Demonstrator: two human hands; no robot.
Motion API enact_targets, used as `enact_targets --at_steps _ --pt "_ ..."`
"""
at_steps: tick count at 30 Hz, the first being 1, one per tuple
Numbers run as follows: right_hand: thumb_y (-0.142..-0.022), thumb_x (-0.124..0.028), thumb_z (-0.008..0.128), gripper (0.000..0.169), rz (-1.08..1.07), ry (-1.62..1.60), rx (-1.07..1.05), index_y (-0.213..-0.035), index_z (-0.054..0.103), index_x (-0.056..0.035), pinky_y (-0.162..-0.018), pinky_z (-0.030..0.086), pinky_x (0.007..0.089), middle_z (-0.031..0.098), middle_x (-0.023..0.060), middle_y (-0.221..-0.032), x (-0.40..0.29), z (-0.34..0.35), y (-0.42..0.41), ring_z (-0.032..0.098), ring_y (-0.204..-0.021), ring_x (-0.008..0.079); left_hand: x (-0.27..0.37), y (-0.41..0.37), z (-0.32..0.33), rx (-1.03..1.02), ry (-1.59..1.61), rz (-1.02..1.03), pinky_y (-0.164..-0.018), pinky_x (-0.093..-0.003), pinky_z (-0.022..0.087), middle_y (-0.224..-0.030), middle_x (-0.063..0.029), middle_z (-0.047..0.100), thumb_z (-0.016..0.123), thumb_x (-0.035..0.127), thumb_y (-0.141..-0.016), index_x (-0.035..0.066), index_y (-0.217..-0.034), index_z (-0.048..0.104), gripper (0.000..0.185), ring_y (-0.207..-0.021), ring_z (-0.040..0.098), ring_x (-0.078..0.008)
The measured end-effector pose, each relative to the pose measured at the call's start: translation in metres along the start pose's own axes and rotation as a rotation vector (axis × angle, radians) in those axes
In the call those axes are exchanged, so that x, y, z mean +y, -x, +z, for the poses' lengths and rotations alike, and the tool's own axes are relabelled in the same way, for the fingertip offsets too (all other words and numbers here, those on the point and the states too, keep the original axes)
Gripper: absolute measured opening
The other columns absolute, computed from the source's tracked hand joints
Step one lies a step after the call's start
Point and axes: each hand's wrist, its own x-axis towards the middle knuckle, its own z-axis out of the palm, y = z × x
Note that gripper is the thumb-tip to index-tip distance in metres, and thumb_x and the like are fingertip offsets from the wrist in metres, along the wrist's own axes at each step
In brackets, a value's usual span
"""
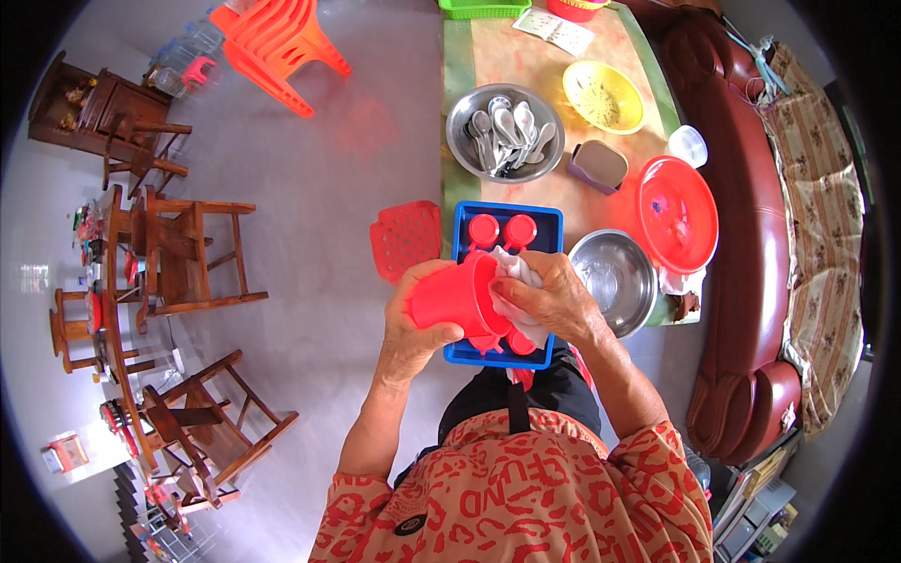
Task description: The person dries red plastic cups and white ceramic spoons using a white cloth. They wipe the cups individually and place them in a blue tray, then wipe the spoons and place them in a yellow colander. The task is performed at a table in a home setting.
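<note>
My left hand (415,310) is wrapped around a large red plastic cup (447,294), tilted with its mouth to the right. A crumpled white cloth (524,320) is gripped in my right hand (556,292), pressed against the cup's rim. Below both hands lies a blue plastic tray (556,243), partly hidden by them. Inside it, small red mugs (484,230) show at the far end and more red pieces (519,343) at the near end. A red perforated plastic stool seat (407,239) stands left of the tray.
A steel bowl (457,151) of spoons, a yellow colander (604,97), a purple container (598,167), a red basin (677,214) and another steel bowl (614,281) stand on the table (514,56). A brown leather sofa (739,232) is at right, wooden chairs (190,253) at left.
</note>
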Motion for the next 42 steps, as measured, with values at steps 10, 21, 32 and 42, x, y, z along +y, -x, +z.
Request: enact_targets --at_steps 10,21,32,42 --pt "-0.078 -0.001 0.065 0.028 -0.335 0.1 0.419 -0.105 0.059 0.0007 -0.059 0.048 0.0376 0.056 0.0154 -0.082 0.041 0.028 0.036 0.058 -0.069 0.0317 -0.047 -0.017 0.016 0.108 0.147 -0.089 -0.093 -0.032 0.047 -0.118 -0.0084 0.054 0.082 0.035 -0.07 0.002 -0.126 0.044 0.075 -0.109 0.055 -0.0184" --pt "-0.073 -0.002 0.065 0.031 -0.164 0.072 0.487 -0.102 0.056 0.0041 -0.063 0.05 0.0379 0.057 0.019 -0.092 0.141 0.055 0.047 0.06 -0.075 0.0354 -0.128 -0.009 0.015 0.126 0.224 -0.362 -0.087 -0.0326 0.05 -0.119 -0.0125 0.053 0.072 0.024 -0.08 0.001 -0.132 0.037 0.066 -0.107 0.056 -0.0195" --pt "-0.078 -0.006 0.05 0.026 0.325 -0.441 0.489 -0.101 0.064 -0.0044 -0.077 0.05 0.031 0.066 0.0115 -0.09 0.259 0.04 0.027 0.064 -0.086 0.017 -0.207 -0.06 0.024 0.149 -1.005 0.165 -0.089 -0.0426 0.043 -0.111 -0.0179 0.049 0.086 0.01 -0.056 0.004 -0.116 0.047 0.072 -0.106 0.049 -0.0361" --pt "-0.077 -0.031 0.066 0.029 0.589 -0.173 0.393 -0.079 0.068 -0.002 -0.064 0.051 0.0341 0.066 0.0129 -0.067 0.261 -0.006 -0.016 0.066 -0.065 0.0221 -0.239 -0.093 0.049 0.056 -1.371 0.018 -0.079 -0.0417 0.049 -0.114 -0.0155 0.047 0.087 0.023 -0.057 0.007 -0.118 0.049 0.073 -0.104 0.048 -0.0347"
